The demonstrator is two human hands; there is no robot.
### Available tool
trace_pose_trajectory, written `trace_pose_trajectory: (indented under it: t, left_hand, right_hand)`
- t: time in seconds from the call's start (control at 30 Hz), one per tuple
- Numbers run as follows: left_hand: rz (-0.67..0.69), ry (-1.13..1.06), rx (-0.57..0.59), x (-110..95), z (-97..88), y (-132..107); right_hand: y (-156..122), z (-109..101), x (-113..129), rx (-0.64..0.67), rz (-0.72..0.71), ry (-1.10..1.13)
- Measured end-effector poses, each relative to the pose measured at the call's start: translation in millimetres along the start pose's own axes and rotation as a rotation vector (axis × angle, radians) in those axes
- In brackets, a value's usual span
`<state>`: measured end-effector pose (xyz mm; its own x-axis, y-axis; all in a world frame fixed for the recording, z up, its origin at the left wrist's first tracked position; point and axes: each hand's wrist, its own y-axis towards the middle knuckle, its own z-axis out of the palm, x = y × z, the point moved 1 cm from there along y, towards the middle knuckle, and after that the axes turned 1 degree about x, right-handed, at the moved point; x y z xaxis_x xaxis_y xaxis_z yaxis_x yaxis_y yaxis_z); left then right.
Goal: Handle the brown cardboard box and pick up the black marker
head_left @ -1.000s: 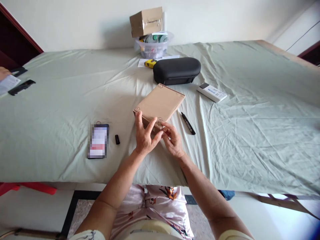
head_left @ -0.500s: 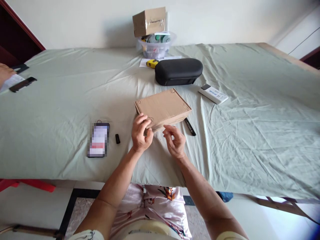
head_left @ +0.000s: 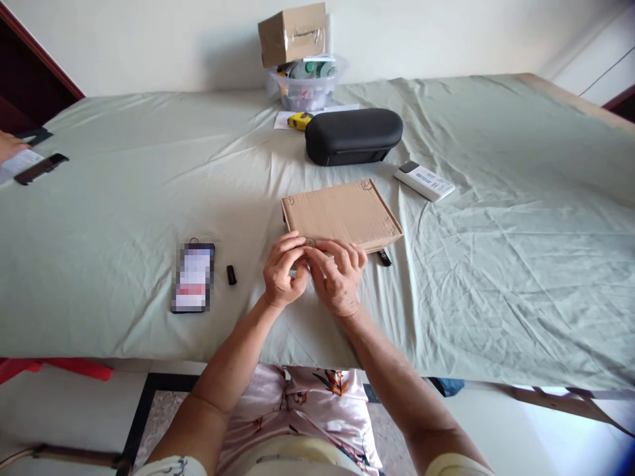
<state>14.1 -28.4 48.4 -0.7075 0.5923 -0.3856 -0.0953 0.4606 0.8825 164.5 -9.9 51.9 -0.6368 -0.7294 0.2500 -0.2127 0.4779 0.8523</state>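
Observation:
A flat brown cardboard box (head_left: 342,213) lies on the green sheet in front of me. My left hand (head_left: 282,271) and my right hand (head_left: 336,274) sit side by side at its near edge, fingers curled and pressed against that edge. What the fingertips pinch there is too small to make out. A black marker (head_left: 383,257) pokes out from under the box's right near corner. Its black cap (head_left: 231,274) lies to the left, beside a phone (head_left: 193,277).
A black zip case (head_left: 352,135), a white remote (head_left: 424,181), a yellow tape measure (head_left: 299,121) and a clear tub (head_left: 303,89) topped by a taped carton (head_left: 292,33) stand farther back. At far left another person's hand (head_left: 10,145) rests near a dark phone (head_left: 40,168).
The box has turned clockwise and slid right, now covering most of the marker. My right hand, apart half a second ago, has come in beside my left at the box's near edge.

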Motion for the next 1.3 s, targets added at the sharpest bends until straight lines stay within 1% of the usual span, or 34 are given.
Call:
trace_pose_trajectory:
  t: [0.07,0.13,0.2,0.23,0.33,0.4,0.53,0.6,0.67,0.73,0.8,0.87,0.93,1.03,1.1,1.23,1.3]
  left_hand:
    - [-0.025,-0.019,0.016,0.3,0.6,-1.6]
    - [-0.041,0.001,0.036,1.2,0.7,-2.0]
    - [-0.034,0.029,0.040,1.8,0.2,-1.1]
    - [-0.024,0.033,0.038,1.8,-0.1,-0.3]
    - [0.007,0.007,0.021,1.7,-0.6,2.4]
    - [0.020,-0.001,0.008,1.6,-0.4,3.6]
    - [0.027,0.017,-0.002,1.3,0.2,4.2]
    - [0.020,0.002,-0.003,1.8,-0.1,3.8]
    - [0.002,-0.017,-0.011,3.7,-1.0,2.9]
    - [-0.058,0.018,-0.030,8.1,-2.1,1.5]
    - [-0.187,0.092,-0.070,14.9,-3.4,-0.2]
    - [-0.333,0.118,-0.119,22.2,-4.5,-1.8]
    - [-0.419,0.082,-0.150,27.1,-4.9,-2.4]
    - [-0.450,0.041,-0.169,28.3,-4.4,-2.0]
    - [-0.496,0.014,-0.197,26.9,-3.1,-2.1]
    - [-0.696,-0.120,-0.279,26.8,1.0,-4.9]
    - [-0.778,-0.172,-0.298,28.7,2.8,-6.9]
  right_hand:
    - [-0.8,3.1,-2.1,0.024,0.033,0.001]
    - [-2.3,5.1,-7.3,0.072,0.100,0.027]
    - [-3.4,5.4,-14.4,0.104,0.160,0.052]
    - [-3.4,4.8,-18.4,0.098,0.173,0.051]
    - [-1.4,-0.7,-33.2,0.009,0.189,0.013]
    - [0.1,-6.7,-46.2,-0.063,0.241,-0.008]
    - [-0.6,-19.9,-76.9,-0.230,0.415,0.012]
    - [-2.8,-23.6,-90.9,-0.314,0.532,0.085]
    - [-4.9,-23.5,-100.2,-0.352,0.651,0.206]
    - [-5.3,-20.8,-101.8,-0.341,0.729,0.336]
    - [-3.9,-17.5,-95.8,-0.318,0.759,0.427]
    - [-1.4,-14.9,-85.4,-0.308,0.768,0.497]
    - [1.0,-13.5,-74.9,-0.300,0.766,0.567]
    - [2.6,-13.4,-65.6,-0.280,0.774,0.625]
    - [1.9,-13.8,-63.5,-0.266,0.790,0.627]
    - [-0.4,-13.6,-63.6,-0.254,0.858,0.632]
    - [-0.9,-13.2,-64.1,-0.242,0.894,0.636]
